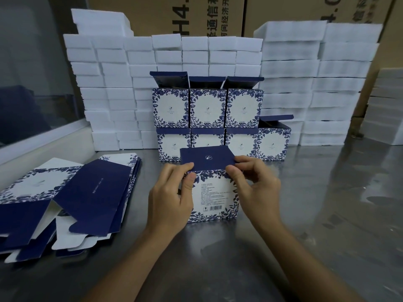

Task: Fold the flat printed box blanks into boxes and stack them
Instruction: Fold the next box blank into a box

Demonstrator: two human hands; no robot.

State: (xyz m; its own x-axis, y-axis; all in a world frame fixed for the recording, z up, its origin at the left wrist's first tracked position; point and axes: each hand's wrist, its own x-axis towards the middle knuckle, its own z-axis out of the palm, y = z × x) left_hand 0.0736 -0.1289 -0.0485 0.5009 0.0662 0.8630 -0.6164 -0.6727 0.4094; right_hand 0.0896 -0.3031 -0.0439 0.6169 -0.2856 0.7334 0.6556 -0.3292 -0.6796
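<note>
Brown shipping cartons stood against the back wall, printed with large dark characters, among them "H4." and Chinese script that read in part 通信 and 经济开. In front of them rose stacks of white foam blocks, filling the rear of the shiny metal desk.

Folded boxes, white with a dark blue leaf border and a small logo in the middle of each face, were stacked in two rows before the foam: four below, three above. Those in the upper row and the rightmost lower one had their navy lids standing open; what lay inside could not be seen.

At the centre of the desk stood the box being folded, its near face carrying small printed text too fine to read and a barcode low down. Its navy top flap bore a small white logo. The left hand pinched the flap's near left edge between thumb and fingers, and the right hand pinched the near right edge likewise.

To the left lay a loose pile of flat blanks, navy and floral sides showing.
</note>
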